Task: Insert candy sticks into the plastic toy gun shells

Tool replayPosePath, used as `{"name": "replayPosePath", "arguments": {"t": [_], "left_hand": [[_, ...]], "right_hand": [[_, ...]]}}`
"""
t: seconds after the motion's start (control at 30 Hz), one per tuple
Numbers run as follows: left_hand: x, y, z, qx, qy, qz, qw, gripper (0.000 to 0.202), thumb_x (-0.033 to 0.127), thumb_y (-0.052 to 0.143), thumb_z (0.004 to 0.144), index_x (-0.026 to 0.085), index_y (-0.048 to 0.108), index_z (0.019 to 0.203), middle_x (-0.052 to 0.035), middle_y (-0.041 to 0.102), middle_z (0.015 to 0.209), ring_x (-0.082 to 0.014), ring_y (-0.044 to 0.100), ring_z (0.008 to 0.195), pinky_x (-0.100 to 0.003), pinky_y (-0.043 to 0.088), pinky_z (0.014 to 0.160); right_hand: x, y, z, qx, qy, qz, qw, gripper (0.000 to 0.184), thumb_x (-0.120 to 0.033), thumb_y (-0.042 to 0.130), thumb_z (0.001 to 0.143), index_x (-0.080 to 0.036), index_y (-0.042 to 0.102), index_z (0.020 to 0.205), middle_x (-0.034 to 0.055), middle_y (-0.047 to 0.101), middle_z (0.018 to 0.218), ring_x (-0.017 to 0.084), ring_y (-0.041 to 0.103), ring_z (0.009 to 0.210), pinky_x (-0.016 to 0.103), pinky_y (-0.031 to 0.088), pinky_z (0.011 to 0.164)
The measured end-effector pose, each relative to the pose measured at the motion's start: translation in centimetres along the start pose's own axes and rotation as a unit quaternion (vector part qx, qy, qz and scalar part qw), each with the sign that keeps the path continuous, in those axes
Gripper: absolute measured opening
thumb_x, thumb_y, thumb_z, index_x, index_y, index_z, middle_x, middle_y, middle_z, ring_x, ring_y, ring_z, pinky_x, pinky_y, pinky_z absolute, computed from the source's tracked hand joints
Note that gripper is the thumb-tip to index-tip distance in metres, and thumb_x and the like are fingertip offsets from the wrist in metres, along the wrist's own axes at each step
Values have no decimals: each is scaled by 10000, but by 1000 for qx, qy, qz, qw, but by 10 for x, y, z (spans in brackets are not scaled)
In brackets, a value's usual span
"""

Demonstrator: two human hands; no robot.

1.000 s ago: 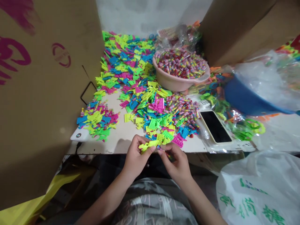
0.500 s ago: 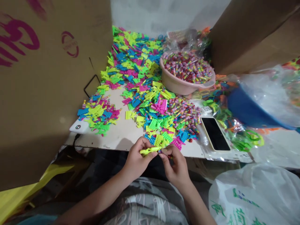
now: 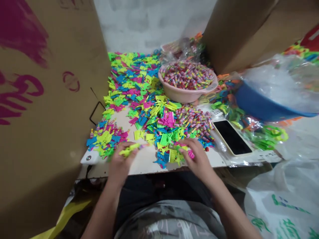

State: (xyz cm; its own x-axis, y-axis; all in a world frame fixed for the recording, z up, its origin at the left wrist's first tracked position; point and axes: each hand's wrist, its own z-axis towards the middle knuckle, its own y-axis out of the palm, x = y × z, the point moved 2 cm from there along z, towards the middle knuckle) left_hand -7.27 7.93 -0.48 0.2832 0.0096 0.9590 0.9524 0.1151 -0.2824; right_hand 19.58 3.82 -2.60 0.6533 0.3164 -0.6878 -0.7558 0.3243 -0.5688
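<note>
A white plastic bag [image 3: 281, 202] printed with blurred green characters lies nearest. A yellow-green plastic piece [image 3: 129, 149] is pinched by the left hand [image 3: 119, 164]; loose pieces [image 3: 174, 154] are touched by the right hand [image 3: 198, 159], fingers spread. Beyond, a pink basin [image 3: 185, 94] is filled with small striped rolls [image 3: 188, 74].

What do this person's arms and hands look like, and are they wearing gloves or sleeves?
Both are bare: the left hand and right hand have no gloves, rings or watch showing, and both forearms are uncovered. A grey patterned shirt shows below.
</note>
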Motion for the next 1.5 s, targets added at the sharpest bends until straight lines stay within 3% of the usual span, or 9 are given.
{"name": "replayPosePath", "arguments": {"t": [0.17, 0.3, 0.4, 0.53, 0.73, 0.97, 1.13, 1.3, 1.5], "left_hand": [[7, -72, 63, 202, 210, 256, 922, 172, 254, 555, 879, 192, 650, 1009, -76, 652, 1067, -291, 594, 1096, -441, 449, 1017], [4, -92, 91, 201, 152, 388, 887, 263, 173, 508, 879, 136, 619, 1115, -134, 640, 1130, -408, 531, 1204, -626, 345, 1073], [4, -64, 82, 158, 159, 338, 914, 373, 156, 598, 795, 148, 599, 1168, -154, 619, 1215, -393, 481, 1273, -592, 273, 1134], [-2, 23, 45, -72, 133, 169, 974, 174, 266, 630, 821, 231, 680, 984, -100, 676, 1062, -294, 603, 1054, -417, 436, 998], [-11, 105, 28, -98, 92, 140, 981, 157, 317, 776, 726, 225, 649, 732, -67, 612, 792, -308, 583, 957, -412, 397, 973], [-6, 96, 40, -145, 61, 62, 986, 118, 230, 763, 695, 224, 649, 726, -21, 651, 828, -229, 613, 885, -330, 454, 872], [17, 80, 1, -241, -48, -120, 962, 207, 290, 805, 666, 197, 678, 800, 2, 660, 778, -160, 601, 740, -251, 471, 705], [29, 74, -33, -197, -189, -305, 913, 387, 387, 893, 571, 179, 679, 817, 3, 644, 805, -138, 589, 749, -226, 473, 665], [36, 65, -42, -171, -102, -285, 938, 384, 265, 867, 627, 191, 669, 947, 9, 692, 818, -116, 606, 718, -194, 478, 635]], "right_hand": [[46, -13, 38, 44, 13, -220, 974, 256, -305, 518, 951, -184, 695, 1091, 130, 635, 991, 292, 588, 897, 416, 447, 786], [45, 1, 70, 20, 4, -313, 949, 243, -284, 537, 941, -187, 712, 1081, 142, 634, 1029, 310, 541, 944, 407, 384, 771], [36, 14, 86, -16, -7, -342, 940, 180, -252, 568, 913, -175, 728, 947, 150, 636, 1009, 323, 513, 962, 406, 342, 760], [33, 10, 89, 6, -2, -313, 950, 147, -225, 534, 907, -171, 664, 865, 154, 641, 993, 320, 513, 947, 413, 340, 768], [36, -9, 47, 44, 10, -110, 993, 89, -293, 462, 949, -211, 496, 958, 89, 640, 864, 246, 607, 788, 352, 447, 690], [2, 9, -24, 15, 84, 59, 995, 178, -367, 428, 1010, -228, 524, 1066, 76, 648, 934, 223, 642, 856, 344, 514, 746], [-29, 14, -39, -4, 92, 119, 989, 155, -333, 466, 1006, -236, 554, 1089, 66, 651, 950, 197, 637, 856, 301, 528, 736], [-47, 2, -36, -5, 77, 219, 973, 106, -270, 493, 1006, -259, 525, 1107, 33, 637, 962, 159, 635, 896, 255, 536, 764], [-62, -19, -33, 34, -7, 116, 993, 196, -134, 563, 945, -243, 550, 1107, 31, 633, 973, 148, 617, 892, 247, 515, 787]]}}
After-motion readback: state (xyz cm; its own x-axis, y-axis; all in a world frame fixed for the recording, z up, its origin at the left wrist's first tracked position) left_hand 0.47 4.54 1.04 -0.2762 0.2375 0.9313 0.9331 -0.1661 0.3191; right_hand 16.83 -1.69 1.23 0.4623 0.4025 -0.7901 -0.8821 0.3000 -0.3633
